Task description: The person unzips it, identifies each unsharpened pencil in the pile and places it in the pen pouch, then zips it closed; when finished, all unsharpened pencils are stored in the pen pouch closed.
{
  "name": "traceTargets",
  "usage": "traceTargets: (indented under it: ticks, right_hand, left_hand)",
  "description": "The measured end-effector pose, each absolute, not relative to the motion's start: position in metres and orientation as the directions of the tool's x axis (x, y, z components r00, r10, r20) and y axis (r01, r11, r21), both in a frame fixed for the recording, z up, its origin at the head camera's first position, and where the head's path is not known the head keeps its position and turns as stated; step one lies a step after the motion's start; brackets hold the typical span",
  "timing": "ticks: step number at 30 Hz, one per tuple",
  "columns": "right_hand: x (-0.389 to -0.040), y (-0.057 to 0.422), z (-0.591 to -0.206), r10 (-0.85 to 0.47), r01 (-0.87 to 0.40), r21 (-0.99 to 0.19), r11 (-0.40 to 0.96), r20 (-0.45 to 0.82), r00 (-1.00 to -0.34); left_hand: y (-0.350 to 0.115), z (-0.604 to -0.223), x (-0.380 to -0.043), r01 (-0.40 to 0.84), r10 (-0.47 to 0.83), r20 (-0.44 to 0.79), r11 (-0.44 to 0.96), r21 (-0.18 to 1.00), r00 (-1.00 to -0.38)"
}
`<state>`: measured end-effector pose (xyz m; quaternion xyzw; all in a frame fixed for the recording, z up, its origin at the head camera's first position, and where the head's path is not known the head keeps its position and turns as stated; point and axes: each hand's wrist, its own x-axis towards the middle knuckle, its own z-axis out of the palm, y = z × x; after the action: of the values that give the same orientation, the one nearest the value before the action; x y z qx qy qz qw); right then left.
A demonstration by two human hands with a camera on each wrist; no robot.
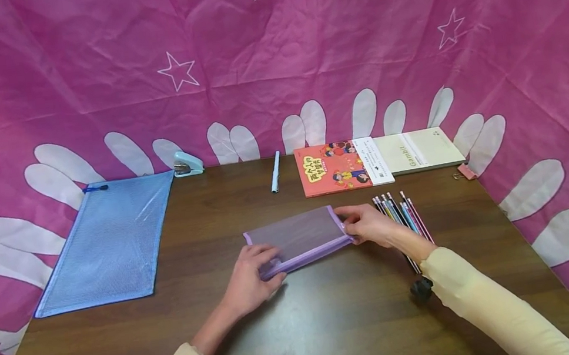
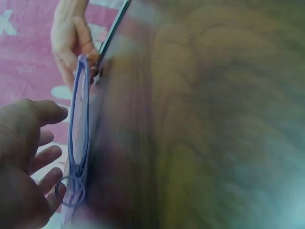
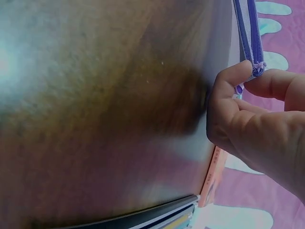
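A purple mesh zipper pouch (image 1: 296, 232) is held over the middle of the table, its zipped edge toward me. In the left wrist view its mouth gapes between two zipper tracks, with a ring pull (image 2: 70, 191) at the near end. My right hand (image 1: 367, 223) pinches the pouch's right end corner between thumb and finger, as the right wrist view shows. At the left end is my left hand (image 1: 251, 276), its fingers loosely spread beside the ring pull and overlapping the pouch's corner in the head view.
Several pencils (image 1: 401, 213) lie beneath my right forearm. Behind are a red book (image 1: 326, 169), a pale green notebook (image 1: 419, 149), a pink binder clip (image 1: 467, 171) and a light blue pen (image 1: 275, 172). A blue mesh zip bag (image 1: 111, 240) and a stapler (image 1: 188, 163) lie left.
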<state>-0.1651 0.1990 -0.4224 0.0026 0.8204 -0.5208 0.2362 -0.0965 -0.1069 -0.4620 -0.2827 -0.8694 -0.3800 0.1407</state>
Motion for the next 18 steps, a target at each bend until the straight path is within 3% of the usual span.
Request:
traceTargets:
  ticks: [18]
  right_hand:
    - [-0.186,0.196,-0.417,-0.359,0.051,-0.767,0.639,-0.356,-0.863]
  left_hand:
    - [-0.089,-0.454,-0.103,0.566,0.503,0.284,0.598,0.567,-0.816]
